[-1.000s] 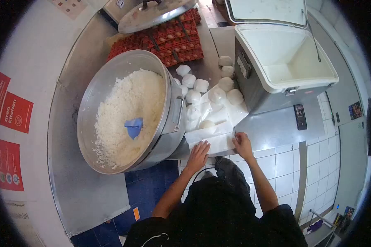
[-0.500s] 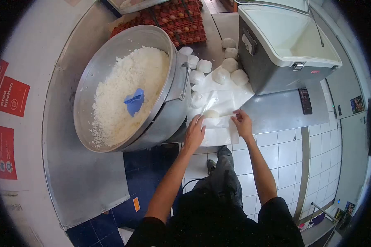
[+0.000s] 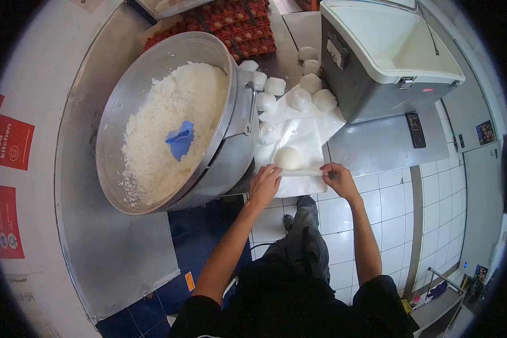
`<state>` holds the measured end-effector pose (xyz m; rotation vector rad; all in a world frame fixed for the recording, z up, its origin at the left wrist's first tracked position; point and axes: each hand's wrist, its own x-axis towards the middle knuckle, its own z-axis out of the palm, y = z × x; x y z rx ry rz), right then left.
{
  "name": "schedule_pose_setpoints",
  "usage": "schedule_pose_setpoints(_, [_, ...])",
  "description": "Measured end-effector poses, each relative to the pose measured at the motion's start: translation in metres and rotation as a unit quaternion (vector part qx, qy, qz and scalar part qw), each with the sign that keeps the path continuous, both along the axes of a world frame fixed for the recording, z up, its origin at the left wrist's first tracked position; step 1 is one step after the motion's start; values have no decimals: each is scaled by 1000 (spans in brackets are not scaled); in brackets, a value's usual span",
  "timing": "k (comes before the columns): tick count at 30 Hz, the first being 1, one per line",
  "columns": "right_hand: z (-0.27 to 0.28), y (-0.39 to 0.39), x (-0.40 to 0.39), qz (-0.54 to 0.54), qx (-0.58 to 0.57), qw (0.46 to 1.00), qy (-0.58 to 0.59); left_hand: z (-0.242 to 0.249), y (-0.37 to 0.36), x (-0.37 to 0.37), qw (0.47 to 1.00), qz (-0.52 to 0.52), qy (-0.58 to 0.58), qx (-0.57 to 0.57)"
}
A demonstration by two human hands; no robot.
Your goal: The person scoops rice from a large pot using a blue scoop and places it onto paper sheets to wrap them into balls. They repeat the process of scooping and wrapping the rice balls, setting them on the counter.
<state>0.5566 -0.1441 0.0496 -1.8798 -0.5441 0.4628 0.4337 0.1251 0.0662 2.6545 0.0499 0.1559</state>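
A rounded mound of white rice (image 3: 288, 159) lies on a sheet of white wrapping paper (image 3: 307, 132) at the counter's front edge. Both hands pinch the near edge of this sheet, which is rolled into a narrow strip just in front of the mound. My left hand (image 3: 266, 183) is closed on the strip's left end, close to the rice. At the right end, the fingers of my right hand (image 3: 337, 177) are closed on the paper. Several wrapped rice portions (image 3: 299, 98) sit beyond the sheet.
A big metal pot (image 3: 234, 141) of cooked rice (image 3: 174, 112) stands at the left, with a blue scoop (image 3: 180, 140) in it. An open grey cooler (image 3: 372, 93) is at the right, near a phone (image 3: 416, 130). Red egg trays (image 3: 245, 34) are stacked behind.
The near edge of the paper has come back toward me, uncovering more of the rice mound. Both hands have moved slightly nearer my body, still holding the sheet.
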Motion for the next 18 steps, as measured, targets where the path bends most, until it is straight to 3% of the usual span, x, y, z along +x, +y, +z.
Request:
schedule_pose_setpoints(4, [-6, 6, 3, -8, -2, 999, 47, 1, -4, -8, 1000, 14, -9, -16])
schedule_pose_setpoints(7, [-6, 13, 9, 5, -8, 999, -38, 2, -1, 0, 991, 54, -64, -107])
schedule_pose_setpoints(9, [-4, 22, 12, -62, 20, 996, -59, 2, 5, 4, 993, 63, 33, -98])
schedule_pose_setpoints(13, [-5, 32, 25, -99, -18, 995, -14, -3, 16, 10, 984, 26, -4, -177])
schedule_pose_setpoints(16, [-18, 19, 35, -53, -73, 994, -60, -7, 7, 16, 980, 42, 70, -182])
schedule_pose_setpoints(18, [-16, 32, 35, -50, -37, 997, -34, -19, 21, 16, 998, 13, 8, -61])
